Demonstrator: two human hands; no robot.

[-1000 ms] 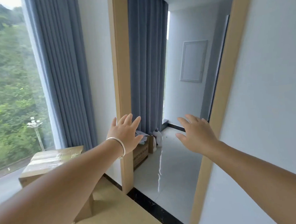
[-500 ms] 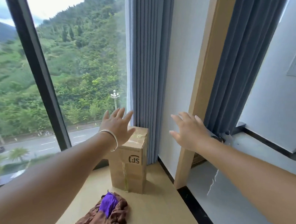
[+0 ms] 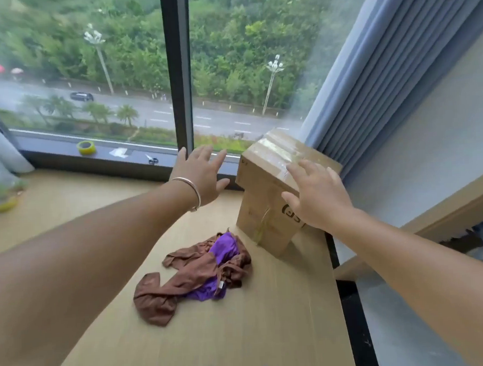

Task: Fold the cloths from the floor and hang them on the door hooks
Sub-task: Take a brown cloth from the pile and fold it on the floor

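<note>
Reaching out over the wooden floor (image 3: 242,336) with both hands spread and holding nothing.

Beyond my fingertips I see the big window (image 3: 117,77), its dark frame post rising just past my left hand (image 3: 202,178), and blue-grey curtains (image 3: 382,72) hanging beyond my right hand (image 3: 319,197). A taped cardboard box (image 3: 267,209) stands upright under my right palm; I cannot tell whether the hand touches it. Below and between my two wrists the cloths lie crumpled on the floor: a brown cloth (image 3: 184,281) bunched around a purple cloth (image 3: 227,249), just beside the box's near corner. Further out, left of my left hand, a yellow tape roll (image 3: 86,148) and small scissors (image 3: 152,159) rest on the sill. A bracelet (image 3: 192,192) circles my left wrist.
</note>
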